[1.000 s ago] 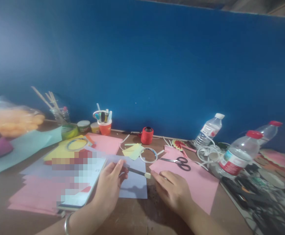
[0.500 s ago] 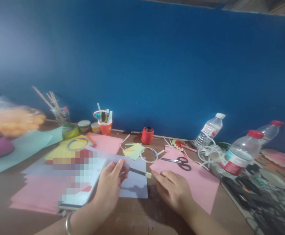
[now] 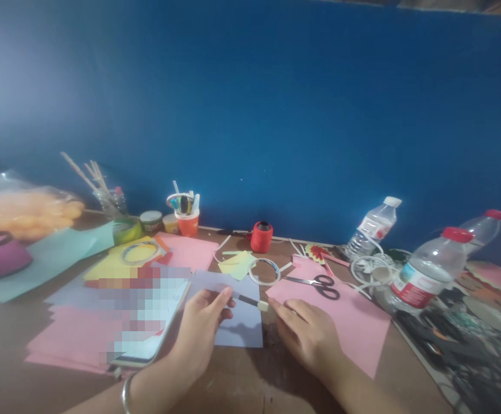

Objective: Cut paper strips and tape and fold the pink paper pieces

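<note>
My left hand is closed, pinching a thin dark stick with a pale end between thumb and fingers. The stick points right, above a pale lilac sheet. Close by the pale end is my right hand, palm down with its fingers bent together; whatever is under them is hidden, and I cannot tell whether its fingertips touch the stick. Black-handled scissors lie on a pink sheet beyond the right hand. A white tape ring rests at the lilac sheet's back edge.
A phone-like device, partly pixelated, lies on papers at left. Along the wall stand a red cup of pens and a red thread spool. Clear bottles and tangled cables crowd the right. A bag of orange pieces sits far left.
The view has shifted slightly, so most things appear a little further right. Both hands keep nearly the same pose, with the dark stick still in the left.
</note>
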Demonstrator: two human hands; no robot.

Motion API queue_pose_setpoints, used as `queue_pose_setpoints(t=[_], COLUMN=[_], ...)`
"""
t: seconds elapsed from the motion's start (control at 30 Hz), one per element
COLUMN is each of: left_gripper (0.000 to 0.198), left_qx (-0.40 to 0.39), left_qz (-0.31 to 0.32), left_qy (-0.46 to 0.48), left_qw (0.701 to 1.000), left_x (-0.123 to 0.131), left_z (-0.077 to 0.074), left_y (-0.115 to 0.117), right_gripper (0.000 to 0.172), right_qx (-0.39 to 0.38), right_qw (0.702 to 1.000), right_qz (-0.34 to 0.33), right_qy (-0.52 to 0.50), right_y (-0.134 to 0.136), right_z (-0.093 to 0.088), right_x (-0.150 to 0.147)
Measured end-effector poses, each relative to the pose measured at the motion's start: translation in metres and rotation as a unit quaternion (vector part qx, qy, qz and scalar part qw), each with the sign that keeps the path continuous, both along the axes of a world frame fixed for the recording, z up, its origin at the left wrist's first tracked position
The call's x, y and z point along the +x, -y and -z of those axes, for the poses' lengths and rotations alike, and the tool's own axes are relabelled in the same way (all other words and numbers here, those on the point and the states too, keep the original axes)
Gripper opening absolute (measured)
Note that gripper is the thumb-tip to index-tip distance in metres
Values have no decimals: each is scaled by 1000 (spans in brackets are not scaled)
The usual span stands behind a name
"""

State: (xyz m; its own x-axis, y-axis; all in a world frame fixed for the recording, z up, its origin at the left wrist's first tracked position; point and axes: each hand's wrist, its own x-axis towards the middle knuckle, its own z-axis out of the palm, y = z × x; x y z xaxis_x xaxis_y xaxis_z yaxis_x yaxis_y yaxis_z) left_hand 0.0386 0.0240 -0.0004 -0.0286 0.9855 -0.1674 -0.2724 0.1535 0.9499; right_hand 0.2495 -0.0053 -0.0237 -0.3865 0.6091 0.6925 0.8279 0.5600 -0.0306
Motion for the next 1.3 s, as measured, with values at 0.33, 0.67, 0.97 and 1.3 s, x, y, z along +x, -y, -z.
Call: queue_pose_setpoints(t=[0.33, 0.67, 0.97, 1.3], left_gripper=[28, 29, 27, 26], left_qx=[-2, -3, -10, -17], left_qz=[19, 43, 70, 63], left_qy=[-32, -58, -96, -143], left_qw=[999, 997, 993, 988], left_x=[2, 4, 3, 5], left_z=[6, 7, -2, -8], left_y=[-2, 1, 2, 3], right_gripper=[32, 34, 31, 31], right_qx=[-12, -14, 27, 37], right_qw=[1000, 1000, 999, 999], right_qz=[-16, -18, -21, -27], right_qy=[-4, -4, -18, -19], right_y=[1, 2, -1, -3], right_z=[0, 0, -5, -5], right_x=[-1, -3, 4, 5])
